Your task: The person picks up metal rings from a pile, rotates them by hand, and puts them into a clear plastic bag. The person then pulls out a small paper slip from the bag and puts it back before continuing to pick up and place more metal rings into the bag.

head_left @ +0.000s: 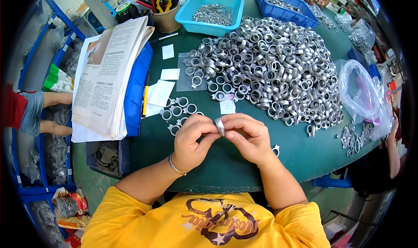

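Between my two hands, just above the green table's near part, is a small silvery metal ring point(219, 126). My left hand point(191, 139) pinches its left side with thumb and forefinger. From the other side my right hand point(249, 137) grips it the same way, fingers closed. Beyond them spreads a big heap of similar metal rings point(278, 65). A smaller loose group of rings point(177, 111) lies by my left hand, and one single ring point(275, 150) rests beside my right wrist.
A turquoise basin point(180, 18) and a blue crate point(261, 4) hold small metal parts at the back. Left are a stack of printed papers point(106, 82) on a blue bin point(138, 91), and a pot of pliers point(166, 19). Clear plastic bags point(361, 91) lie right; other people sit around.
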Demonstrator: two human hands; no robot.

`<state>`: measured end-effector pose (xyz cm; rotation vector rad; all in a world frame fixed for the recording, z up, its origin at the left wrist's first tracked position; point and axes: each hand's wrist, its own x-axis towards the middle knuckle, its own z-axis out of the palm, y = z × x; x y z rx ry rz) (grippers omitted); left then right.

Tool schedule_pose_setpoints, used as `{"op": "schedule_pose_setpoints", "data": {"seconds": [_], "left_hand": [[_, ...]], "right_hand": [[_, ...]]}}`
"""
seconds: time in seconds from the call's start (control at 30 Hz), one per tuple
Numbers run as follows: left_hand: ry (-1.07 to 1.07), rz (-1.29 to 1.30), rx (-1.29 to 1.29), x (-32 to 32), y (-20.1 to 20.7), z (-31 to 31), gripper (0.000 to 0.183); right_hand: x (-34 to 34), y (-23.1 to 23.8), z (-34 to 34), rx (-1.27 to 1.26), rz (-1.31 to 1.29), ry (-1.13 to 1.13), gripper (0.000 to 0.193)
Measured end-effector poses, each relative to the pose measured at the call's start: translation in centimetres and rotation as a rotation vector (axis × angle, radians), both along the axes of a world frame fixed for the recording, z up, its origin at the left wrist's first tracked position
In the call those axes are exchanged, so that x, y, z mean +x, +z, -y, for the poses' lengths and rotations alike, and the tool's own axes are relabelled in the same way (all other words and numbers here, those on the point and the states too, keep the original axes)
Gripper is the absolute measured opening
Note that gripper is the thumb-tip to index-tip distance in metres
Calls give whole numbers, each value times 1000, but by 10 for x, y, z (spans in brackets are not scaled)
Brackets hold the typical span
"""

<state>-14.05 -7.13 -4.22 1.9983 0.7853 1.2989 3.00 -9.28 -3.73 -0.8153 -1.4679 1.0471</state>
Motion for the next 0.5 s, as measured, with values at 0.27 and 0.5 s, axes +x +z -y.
{"op": "schedule_pose_setpoints", "data": {"seconds": [0.27,0.5], "left_hand": [[21,22,23,2,3,0,18],[-34,81,-107,3,3,3,19]], "right_hand": [[3,-2,-1,-162,-172,89,14],[4,-8,-1,-216,-221,91,26]]}}
